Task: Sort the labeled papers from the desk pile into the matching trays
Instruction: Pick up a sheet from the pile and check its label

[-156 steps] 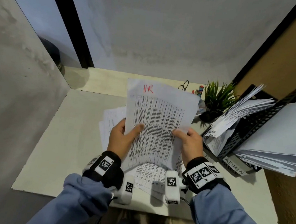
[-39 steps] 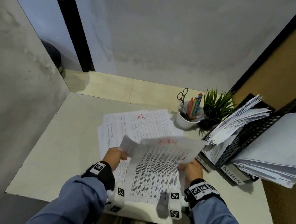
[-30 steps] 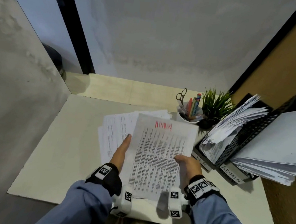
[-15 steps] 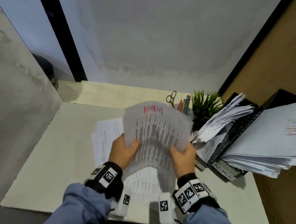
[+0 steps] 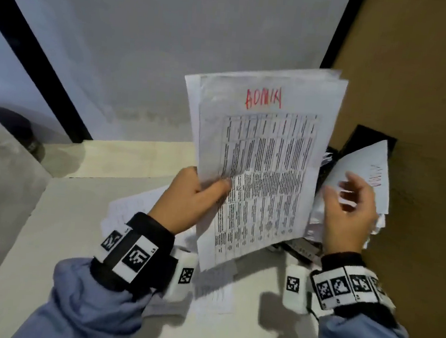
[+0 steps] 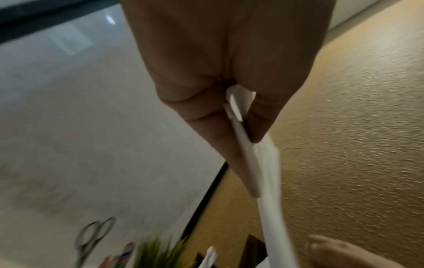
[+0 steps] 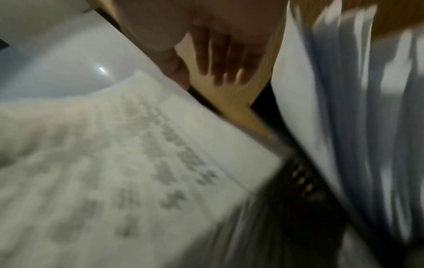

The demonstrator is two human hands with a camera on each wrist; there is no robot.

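Note:
My left hand [image 5: 200,194] holds up a few printed sheets [image 5: 263,159] marked "ADMIN" in red, pinching their lower left edge between thumb and fingers [image 6: 243,127]. My right hand [image 5: 349,208] hovers free just right of the sheets, fingers spread and blurred [image 7: 218,59], in front of the black trays [image 5: 366,139]. A stack of papers [image 5: 363,174] with red lettering fills the nearer tray. The desk pile [image 5: 136,212] lies flat on the desk below my left wrist, mostly hidden by the raised sheets.
A brown wall [image 5: 426,106] stands close behind the trays on the right. In the left wrist view a green plant [image 6: 160,253], scissors [image 6: 91,237] and pens stand at the back. The pale desk mat [image 5: 56,221] stretches to the left.
My right hand has let go of the ADMIN sheets. My left hand alone has lifted them higher and to the right, towards the trays.

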